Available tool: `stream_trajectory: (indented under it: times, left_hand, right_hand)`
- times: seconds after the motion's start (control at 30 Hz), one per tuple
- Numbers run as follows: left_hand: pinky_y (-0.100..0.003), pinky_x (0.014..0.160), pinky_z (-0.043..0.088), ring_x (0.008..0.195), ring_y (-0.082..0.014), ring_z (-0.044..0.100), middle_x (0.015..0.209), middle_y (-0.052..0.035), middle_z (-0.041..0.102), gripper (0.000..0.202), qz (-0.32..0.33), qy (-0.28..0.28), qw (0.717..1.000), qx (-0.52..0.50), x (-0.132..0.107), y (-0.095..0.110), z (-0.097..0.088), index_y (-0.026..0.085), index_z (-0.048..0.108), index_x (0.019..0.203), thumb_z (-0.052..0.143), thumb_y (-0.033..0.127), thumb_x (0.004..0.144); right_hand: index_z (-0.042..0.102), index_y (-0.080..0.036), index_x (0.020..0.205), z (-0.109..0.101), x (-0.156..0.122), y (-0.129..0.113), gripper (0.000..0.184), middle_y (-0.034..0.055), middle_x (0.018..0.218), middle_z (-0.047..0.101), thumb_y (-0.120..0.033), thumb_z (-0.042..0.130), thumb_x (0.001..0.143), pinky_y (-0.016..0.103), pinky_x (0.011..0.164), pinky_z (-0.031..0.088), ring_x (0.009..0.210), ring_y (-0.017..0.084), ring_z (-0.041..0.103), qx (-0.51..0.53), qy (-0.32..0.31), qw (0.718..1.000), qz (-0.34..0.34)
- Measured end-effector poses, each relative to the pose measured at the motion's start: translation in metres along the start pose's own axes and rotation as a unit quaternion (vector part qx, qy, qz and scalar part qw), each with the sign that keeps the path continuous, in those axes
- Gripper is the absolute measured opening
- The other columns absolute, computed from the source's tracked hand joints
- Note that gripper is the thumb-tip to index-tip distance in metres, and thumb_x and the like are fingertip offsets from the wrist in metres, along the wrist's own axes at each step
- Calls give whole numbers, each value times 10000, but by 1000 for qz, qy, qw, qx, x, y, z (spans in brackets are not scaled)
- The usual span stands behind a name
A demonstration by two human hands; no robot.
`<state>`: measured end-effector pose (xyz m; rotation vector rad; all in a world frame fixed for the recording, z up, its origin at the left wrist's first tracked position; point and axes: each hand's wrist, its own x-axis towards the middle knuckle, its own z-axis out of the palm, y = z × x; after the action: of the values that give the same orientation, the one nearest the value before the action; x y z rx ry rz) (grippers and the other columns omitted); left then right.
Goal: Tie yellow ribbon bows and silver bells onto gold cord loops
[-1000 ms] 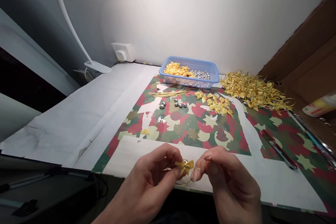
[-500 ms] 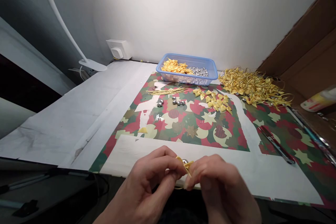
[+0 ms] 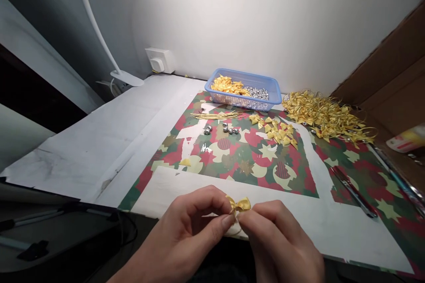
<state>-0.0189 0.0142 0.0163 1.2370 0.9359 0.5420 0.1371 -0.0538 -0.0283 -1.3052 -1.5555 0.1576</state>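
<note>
A small yellow ribbon bow is held between my two hands over the table's front edge. My left hand pinches its left side between thumb and forefinger. Close beside it, my right hand has its fingers pressed together just below the bow, where a thin cord loop hangs. The right fingertips seem to grip that cord, partly hidden. Further back lie loose yellow bows, several silver bells and a bundle of thin gold cords.
A blue basket of yellow bows and silver bells stands by the wall. To its right is a heap of corded bows. Tweezers lie at the right. A white lamp is clipped at the back left.
The bow has turned so its loops now face up and show more clearly. My right hand has rotated and its fingers have moved below the bow. The view has shifted slightly left.
</note>
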Motion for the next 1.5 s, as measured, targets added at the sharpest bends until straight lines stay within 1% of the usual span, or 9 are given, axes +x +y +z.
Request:
stream_trajectory:
  times: [0.17, 0.37, 0.5, 0.7, 0.87, 1.03, 1.2, 1.3, 1.5]
  left_hand:
    - [-274, 743, 491, 808, -196, 596, 832, -18, 663, 178, 11, 8, 1000, 22, -5, -4, -2, 192, 687, 861, 611, 327, 948]
    - [-276, 731, 479, 805, -198, 579, 837, -19, 650, 185, 17, 13, 998, 60, -1, -9, -6, 199, 679, 862, 586, 325, 960]
    - [-273, 701, 460, 770, -191, 557, 803, -13, 632, 202, 7, 13, 998, 68, 1, -8, -7, 195, 674, 848, 585, 343, 951]
    - [-276, 657, 422, 746, -187, 513, 780, -6, 575, 225, -7, 2, 997, 78, 3, -11, -9, 189, 632, 843, 560, 369, 957]
    - [-268, 653, 423, 736, -181, 511, 772, -1, 576, 214, 2, 7, 996, 90, 5, -9, -9, 192, 629, 826, 562, 351, 953]
    - [-256, 591, 448, 674, -184, 546, 714, -14, 617, 207, 35, 63, 992, 106, 4, -8, -3, 190, 678, 770, 608, 334, 900]
    - [-242, 565, 477, 655, -188, 580, 702, -24, 667, 189, 56, 92, 987, 118, 4, -7, 0, 190, 717, 742, 644, 317, 861]
    - [-235, 568, 469, 658, -183, 576, 704, -16, 656, 173, 53, 76, 989, 111, 4, -5, -4, 192, 711, 764, 642, 310, 869]
    - [-249, 654, 436, 731, -175, 538, 760, -3, 612, 171, 5, -27, 998, 60, 3, -2, -16, 185, 690, 838, 602, 296, 935]
  right_hand:
    - [665, -185, 1038, -1, 2, 11, 226, 54, 846, 613, -24, 551, 927, 236, 629, 463, 745, 141, 568, -83, -23, 996, -33]
    - [681, -185, 1009, -1, 8, 12, 220, 38, 806, 620, -39, 526, 953, 259, 634, 433, 743, 152, 566, -182, -38, 980, -75]
    - [693, -161, 989, -3, 13, 12, 292, 58, 798, 623, -2, 451, 958, 264, 635, 424, 768, 169, 570, -192, -52, 976, -88]
    - [714, -148, 919, -7, 21, 14, 319, 63, 787, 632, 28, 449, 941, 291, 736, 450, 754, 179, 545, -207, -80, 967, -124]
    - [703, -154, 900, -9, 23, 14, 295, 54, 758, 597, 22, 469, 938, 300, 708, 416, 729, 186, 502, -234, -100, 957, -137]
    - [679, -169, 869, -9, 21, 13, 211, 38, 739, 551, -15, 542, 914, 314, 675, 372, 702, 191, 462, -262, -125, 948, -130]
    - [678, -182, 867, -8, 22, 13, 262, 31, 734, 542, 2, 497, 914, 306, 646, 361, 698, 188, 465, -262, -117, 948, -135]
    - [663, -180, 832, -8, 24, 17, 308, 28, 727, 539, 4, 434, 923, 296, 624, 355, 683, 174, 471, -214, -109, 962, -129]
    - [665, -162, 846, -17, 39, 23, 292, 32, 752, 589, 21, 445, 905, 259, 622, 415, 679, 150, 534, -137, -153, 965, -166]
